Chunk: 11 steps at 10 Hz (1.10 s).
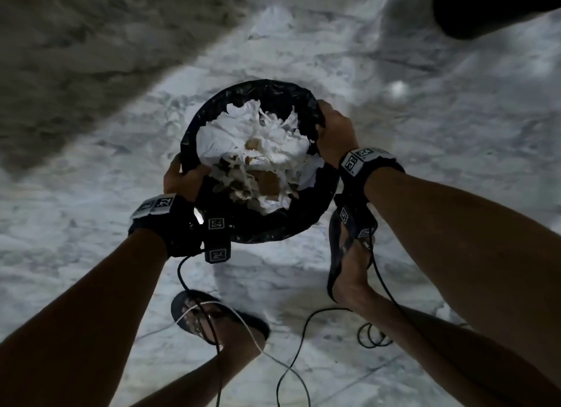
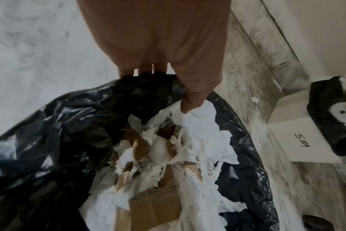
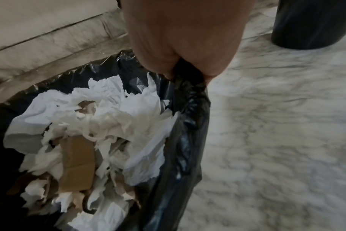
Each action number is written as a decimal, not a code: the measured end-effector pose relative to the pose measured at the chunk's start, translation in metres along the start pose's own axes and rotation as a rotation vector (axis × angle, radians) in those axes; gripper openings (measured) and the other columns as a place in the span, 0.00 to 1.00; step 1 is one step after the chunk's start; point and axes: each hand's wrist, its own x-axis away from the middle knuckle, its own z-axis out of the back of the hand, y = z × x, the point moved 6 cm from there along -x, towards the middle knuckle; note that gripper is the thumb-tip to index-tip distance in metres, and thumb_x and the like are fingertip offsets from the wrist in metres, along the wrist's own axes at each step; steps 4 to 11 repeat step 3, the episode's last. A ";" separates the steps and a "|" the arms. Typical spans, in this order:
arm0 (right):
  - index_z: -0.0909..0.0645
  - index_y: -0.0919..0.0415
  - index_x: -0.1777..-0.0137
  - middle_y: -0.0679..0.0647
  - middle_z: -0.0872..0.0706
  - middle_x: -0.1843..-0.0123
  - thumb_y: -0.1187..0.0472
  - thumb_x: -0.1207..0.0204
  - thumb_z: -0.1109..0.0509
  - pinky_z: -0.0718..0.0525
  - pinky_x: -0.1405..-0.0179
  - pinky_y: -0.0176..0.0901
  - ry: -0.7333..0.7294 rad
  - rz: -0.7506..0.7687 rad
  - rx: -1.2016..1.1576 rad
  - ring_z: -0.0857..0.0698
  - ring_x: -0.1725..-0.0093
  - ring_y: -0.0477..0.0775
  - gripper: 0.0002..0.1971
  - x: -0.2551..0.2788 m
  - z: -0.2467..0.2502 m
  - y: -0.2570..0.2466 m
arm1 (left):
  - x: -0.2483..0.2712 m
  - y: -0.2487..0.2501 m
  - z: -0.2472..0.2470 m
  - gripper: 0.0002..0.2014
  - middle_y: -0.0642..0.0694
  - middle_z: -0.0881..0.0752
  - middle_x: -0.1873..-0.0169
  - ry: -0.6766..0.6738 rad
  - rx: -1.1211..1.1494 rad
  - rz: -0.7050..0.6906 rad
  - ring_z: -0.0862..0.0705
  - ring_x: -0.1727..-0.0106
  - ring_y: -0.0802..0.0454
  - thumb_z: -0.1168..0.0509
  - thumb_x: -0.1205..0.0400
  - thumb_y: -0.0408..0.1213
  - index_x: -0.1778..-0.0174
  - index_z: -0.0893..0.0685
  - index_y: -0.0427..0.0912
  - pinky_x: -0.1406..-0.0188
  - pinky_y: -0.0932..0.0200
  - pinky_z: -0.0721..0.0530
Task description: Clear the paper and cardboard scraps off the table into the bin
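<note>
A round bin lined with a black plastic bag [image 1: 267, 227] is held above the marble floor between my two hands. Torn white paper [image 1: 267, 139] and brown cardboard scraps [image 1: 268, 183] fill it to the top. My left hand [image 1: 182, 179] grips the bag's rim on the left, thumb inside on the paper [image 2: 190, 103]. My right hand [image 1: 332, 130] grips the rim on the right, with bunched black plastic [image 3: 186, 87] squeezed in its fist. The same scraps show in both wrist views, cardboard [image 3: 77, 162] lying among the paper [image 2: 198, 128].
A second dark bin [image 1: 485, 9] stands at the far right on the floor [image 3: 310, 23]. A white box [image 2: 298, 137] with a black-wrapped item lies by the wall. My sandalled feet [image 1: 212, 318] and loose cables [image 1: 303, 340] are below the bin.
</note>
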 end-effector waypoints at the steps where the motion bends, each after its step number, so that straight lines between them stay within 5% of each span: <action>1: 0.35 0.62 0.24 0.68 0.16 0.40 0.66 0.21 0.42 0.20 0.49 0.53 -0.080 -0.038 0.030 0.17 0.43 0.71 0.24 -0.001 -0.001 0.001 | -0.001 -0.003 -0.001 0.28 0.43 0.10 0.42 -0.032 -0.001 0.032 0.11 0.41 0.36 0.22 0.40 0.46 0.42 0.13 0.62 0.34 0.36 0.14; 2: 0.36 0.63 0.25 0.68 0.18 0.40 0.67 0.22 0.42 0.24 0.57 0.49 -0.164 -0.074 0.083 0.18 0.44 0.71 0.24 0.010 0.009 -0.004 | 0.008 0.003 0.001 0.39 0.38 0.15 0.30 -0.054 0.037 0.050 0.14 0.34 0.36 0.23 0.24 0.34 0.17 0.28 0.50 0.29 0.37 0.18; 3: 0.38 0.62 0.23 0.68 0.23 0.31 0.64 0.20 0.42 0.20 0.44 0.53 -0.185 -0.111 0.079 0.20 0.36 0.70 0.25 0.025 0.026 -0.017 | 0.021 0.012 0.004 0.44 0.33 0.21 0.25 -0.047 0.037 0.057 0.18 0.29 0.35 0.26 0.20 0.29 0.10 0.42 0.44 0.26 0.35 0.21; 11: 0.38 0.62 0.23 0.68 0.23 0.31 0.64 0.20 0.42 0.20 0.44 0.53 -0.185 -0.111 0.079 0.20 0.36 0.70 0.25 0.025 0.026 -0.017 | 0.021 0.012 0.004 0.44 0.33 0.21 0.25 -0.047 0.037 0.057 0.18 0.29 0.35 0.26 0.20 0.29 0.10 0.42 0.44 0.26 0.35 0.21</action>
